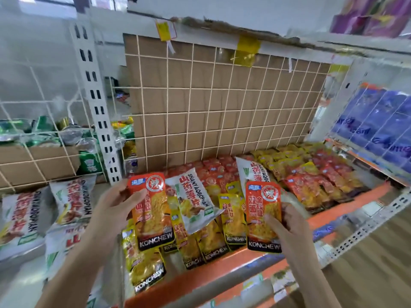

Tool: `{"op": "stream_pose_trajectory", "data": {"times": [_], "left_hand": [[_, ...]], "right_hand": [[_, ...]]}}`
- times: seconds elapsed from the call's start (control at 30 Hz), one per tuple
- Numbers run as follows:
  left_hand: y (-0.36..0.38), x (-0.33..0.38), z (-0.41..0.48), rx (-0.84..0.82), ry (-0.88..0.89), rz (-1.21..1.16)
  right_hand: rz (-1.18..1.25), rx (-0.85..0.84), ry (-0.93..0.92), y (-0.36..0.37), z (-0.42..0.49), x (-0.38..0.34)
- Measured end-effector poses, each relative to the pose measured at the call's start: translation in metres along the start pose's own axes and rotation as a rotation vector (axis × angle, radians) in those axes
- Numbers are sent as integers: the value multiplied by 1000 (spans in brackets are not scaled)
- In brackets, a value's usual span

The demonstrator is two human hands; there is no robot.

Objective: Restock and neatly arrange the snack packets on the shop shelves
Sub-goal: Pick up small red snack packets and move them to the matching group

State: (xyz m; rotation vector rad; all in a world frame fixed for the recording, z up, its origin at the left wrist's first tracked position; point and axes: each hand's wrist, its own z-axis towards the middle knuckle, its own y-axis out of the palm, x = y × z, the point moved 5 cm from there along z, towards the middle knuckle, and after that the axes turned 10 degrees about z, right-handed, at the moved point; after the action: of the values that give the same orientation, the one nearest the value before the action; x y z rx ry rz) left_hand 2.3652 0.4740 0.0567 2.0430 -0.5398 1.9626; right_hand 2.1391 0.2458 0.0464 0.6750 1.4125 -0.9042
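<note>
My left hand (115,204) grips an orange KONCHEW snack packet (153,218) by its left edge, held upright above the shelf. My right hand (283,223) pinches a second orange KONCHEW packet (262,218) at its right side. Both packets hang over the shelf (222,265), whose front rail is orange. Beneath them lie yellow KONCHEW packets (146,267) in loose rows. A white SHANYAOBOPIAN packet (193,201) lies tilted between my hands. Rows of red and yellow packets (311,174) fill the right side of the shelf.
A wire grid backed by cardboard (222,103) closes the shelf's back. White packets (71,198) lie on the neighbouring shelf at left, behind a slotted upright (100,112). Blue packs (378,121) stand at right. A cardboard box with green packets (37,152) sits at far left.
</note>
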Motion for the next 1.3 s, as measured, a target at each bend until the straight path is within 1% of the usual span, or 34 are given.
{"op": "stream_pose_trajectory", "data": {"times": [0.17,0.3,0.4,0.57,0.7,0.77,0.83,0.9,1.07,1.23,1.3], "left_hand": [[-1,-11,9,134,-59,52],[-3,-18,4,241,-81,73],[-4,-28,8,277,-120,191],[-3,-53,27,255,-222,387],[-5,-63,45,338,-263,399],[-8,-66,54,378,-274,447],[-7,-64,63,393,-266,531],[-7,-63,72,387,-240,551],[-9,-64,91,322,-217,456],[-17,-66,103,353,-174,369],[-19,-70,109,332,-163,363]], "right_hand": [[-4,-99,3,8,35,13],[47,-241,22,17,59,17],[82,-347,44,24,74,17],[72,-470,50,36,92,21],[44,-559,19,49,97,20],[42,-593,1,56,98,19],[26,-615,-16,63,99,17],[23,-623,-30,69,97,13],[10,-599,-35,87,91,8],[11,-567,-13,111,81,7],[25,-561,-7,121,77,6]]}}
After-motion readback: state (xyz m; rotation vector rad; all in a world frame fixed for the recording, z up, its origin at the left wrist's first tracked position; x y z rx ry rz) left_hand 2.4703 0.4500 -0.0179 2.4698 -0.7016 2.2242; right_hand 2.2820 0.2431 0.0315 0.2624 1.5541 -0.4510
